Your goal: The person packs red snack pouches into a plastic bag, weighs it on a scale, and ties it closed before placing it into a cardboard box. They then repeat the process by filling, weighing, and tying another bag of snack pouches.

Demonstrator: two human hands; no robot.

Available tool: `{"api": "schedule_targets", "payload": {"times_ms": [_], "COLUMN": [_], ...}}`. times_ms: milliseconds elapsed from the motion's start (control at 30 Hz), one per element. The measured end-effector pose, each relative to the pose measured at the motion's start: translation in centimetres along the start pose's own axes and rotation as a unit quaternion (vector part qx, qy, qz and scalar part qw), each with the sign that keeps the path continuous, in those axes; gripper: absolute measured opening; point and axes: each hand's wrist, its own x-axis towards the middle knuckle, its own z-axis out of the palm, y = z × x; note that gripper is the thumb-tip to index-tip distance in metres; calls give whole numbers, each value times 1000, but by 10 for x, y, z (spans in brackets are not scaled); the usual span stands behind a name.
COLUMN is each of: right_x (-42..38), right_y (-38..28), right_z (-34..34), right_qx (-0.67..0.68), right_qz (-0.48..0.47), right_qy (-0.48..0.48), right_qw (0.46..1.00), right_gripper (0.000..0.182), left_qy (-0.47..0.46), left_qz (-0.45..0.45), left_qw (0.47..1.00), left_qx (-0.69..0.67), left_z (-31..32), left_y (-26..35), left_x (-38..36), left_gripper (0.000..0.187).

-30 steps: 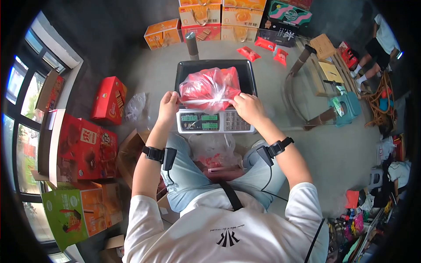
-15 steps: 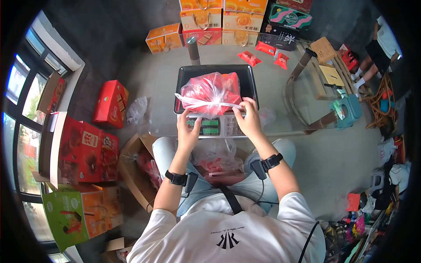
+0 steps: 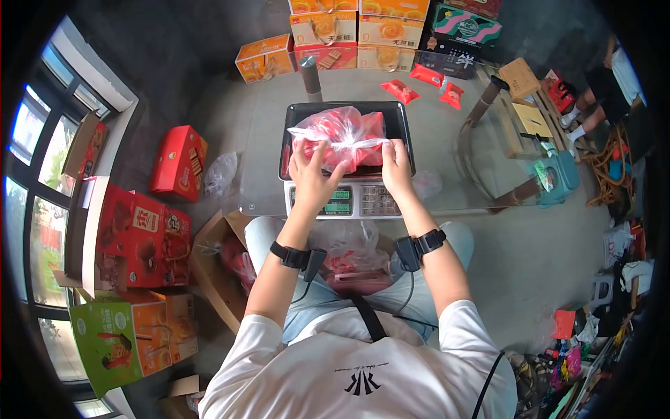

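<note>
A clear plastic bag full of red packets lies in the black tray of a digital scale. Its neck is gathered in a white knot at the middle. My left hand rests against the bag's near left side, fingers spread and thumb apart. At the right, my right hand pinches a twisted end of the bag between thumb and fingers. Green digits show on the scale's display, part of which my left wrist covers.
The scale stands on a glass table. Several red packets lie at its far side. Orange gift boxes are stacked behind. Red boxes and an open carton stand at left. Another person is at far right.
My left hand has moved up and right onto the bag, its fingers spreading. The bag's left end has folded inward. My right hand has drawn its twisted end slightly up and right.
</note>
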Motion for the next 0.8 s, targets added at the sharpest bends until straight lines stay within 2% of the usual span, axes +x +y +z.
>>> {"api": "schedule_targets", "payload": {"times_ms": [67,133,200,267,433,567,633,700,733,767,800], "right_x": [1,-2,-2,-2,-4,-5,-6,-8,-8,-10,-14], "right_y": [-7,3,8,8,4,10,9,6,15,17,16], "right_z": [-1,7,11,6,5,8,6,0,-3,-9,-16], "right_qx": [16,70,86,73,66,128,157,194,252,255,259], "right_qz": [41,48,45,53,58,31,30,20,54,57,62], "right_qy": [-22,-34,-32,-41,-48,-58,-70,-55,-61,-48,-38], "right_qw": [999,996,995,995,995,990,985,979,964,964,963], "right_gripper": [27,26,27,27,29,25,23,21,25,25,25], "left_qy": [-15,-14,-44,-29,-42,-56,-65,-63,-62,-28,-30], "left_qz": [34,47,19,21,-19,-5,46,34,21,38,4], "left_qw": [998,997,995,996,993,994,994,994,993,995,995], "left_qx": [-58,-59,-91,-86,-109,-94,-71,-84,-96,-83,-100], "left_z": [0,2,6,6,10,8,7,2,-2,-6,-17], "left_y": [11,19,20,21,5,-3,-8,-14,-19,-25,-26], "left_x": [6,7,9,10,13,15,17,21,23,27,33], "left_gripper": [60,58,59,57,42,35,27,27,27,28,27]}}
